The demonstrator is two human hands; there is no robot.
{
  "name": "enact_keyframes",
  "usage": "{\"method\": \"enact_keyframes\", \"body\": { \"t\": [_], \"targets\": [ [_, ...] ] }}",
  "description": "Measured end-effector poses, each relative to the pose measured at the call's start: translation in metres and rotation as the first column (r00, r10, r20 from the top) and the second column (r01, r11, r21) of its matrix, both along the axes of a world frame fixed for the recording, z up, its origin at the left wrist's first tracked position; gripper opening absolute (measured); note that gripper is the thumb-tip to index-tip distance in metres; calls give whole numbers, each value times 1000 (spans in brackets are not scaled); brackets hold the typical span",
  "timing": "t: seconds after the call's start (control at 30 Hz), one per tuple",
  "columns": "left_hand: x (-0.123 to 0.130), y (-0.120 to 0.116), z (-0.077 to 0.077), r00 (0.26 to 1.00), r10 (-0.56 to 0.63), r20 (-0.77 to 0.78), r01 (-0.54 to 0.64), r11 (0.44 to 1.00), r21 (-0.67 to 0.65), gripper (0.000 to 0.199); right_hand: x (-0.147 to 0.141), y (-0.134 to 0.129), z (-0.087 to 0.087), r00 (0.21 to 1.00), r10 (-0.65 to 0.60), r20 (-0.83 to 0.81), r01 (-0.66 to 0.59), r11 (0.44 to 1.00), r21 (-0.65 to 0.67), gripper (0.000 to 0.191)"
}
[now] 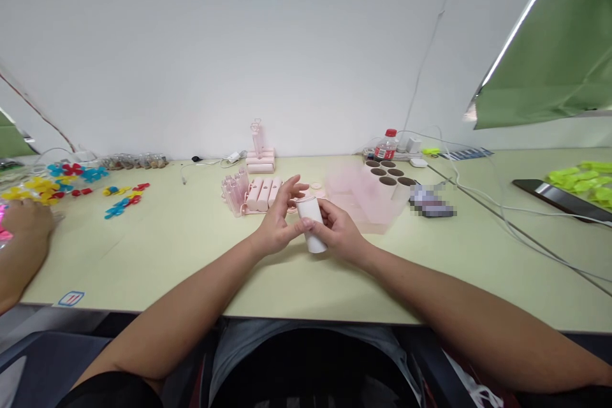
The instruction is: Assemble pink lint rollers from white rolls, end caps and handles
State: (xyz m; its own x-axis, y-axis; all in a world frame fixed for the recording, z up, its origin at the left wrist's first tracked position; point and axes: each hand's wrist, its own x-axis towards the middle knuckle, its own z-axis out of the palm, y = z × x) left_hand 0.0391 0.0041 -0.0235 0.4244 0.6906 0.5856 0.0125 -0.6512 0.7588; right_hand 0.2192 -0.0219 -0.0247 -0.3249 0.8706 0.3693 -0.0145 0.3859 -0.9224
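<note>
Head view, far left: a co-worker's hand (pixel 26 223) rests by a heap of yellow, red and blue plastic pieces (pixel 57 180) — not mine.
Left of centre: more coloured pieces (pixel 123 199) lie scattered on the pale green table (pixel 157 255), well apart from my hands.
Pink parts: a row of pink cylinders (pixel 262 194) lies just behind my hands, clear pink tubes (pixel 234 192) stand beside it, and a small pink stand (pixel 259 156) sits further back by the wall.
My left hand (pixel 280 220): fingers spread fairly wide, thumb and fingertips at the upper end of the white cylinder (pixel 313 223); I cannot tell whether it pinches a small part there.
White cylinder: held above the table at centre, tilted, its top toward the pink row.
My right hand (pixel 342 233): wrapped round the cylinder's lower half, holding it firmly.
Step in hand: by my judgement I am fitting or working something at the cylinder's top.
Next move calls for: a steady right-hand hold and a fine fingertip touch from the left — square to the rim.
Right side: a blurred clear pink box (pixel 363 197), a tray with round holes (pixel 389 175), a red-capped bottle (pixel 386 145), cables (pixel 502 207).
</note>
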Motion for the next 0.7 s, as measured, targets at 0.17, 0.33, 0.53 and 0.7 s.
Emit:
{"method": "enact_keyframes", "body": {
  "t": [0.17, 0.33, 0.53, 0.7],
  "targets": [
    [0, 5, -1, 998, -55, 29, 58, 994, -97, 31, 0, 2, -6, 1000, 15, 18, -15, 999, 29, 44],
    [-1, 9, 0, 995, -65, 73, 75, 986, -150, 29, -1, 1, -9, 1000, 22, 20, -22, 1000, 9, 42],
    [3, 3, 3, 1000, -22, 2, 22, 997, -73, 30, -1, 2, -12, 999, 10, -44, -11, 1000, -25, 64],
    [7, 7, -1, 998, 55, -30, -59, 983, -173, 41, 2, 1, -5, 986, -64, -156, 64, 998, -4, 67]
  ]
}}
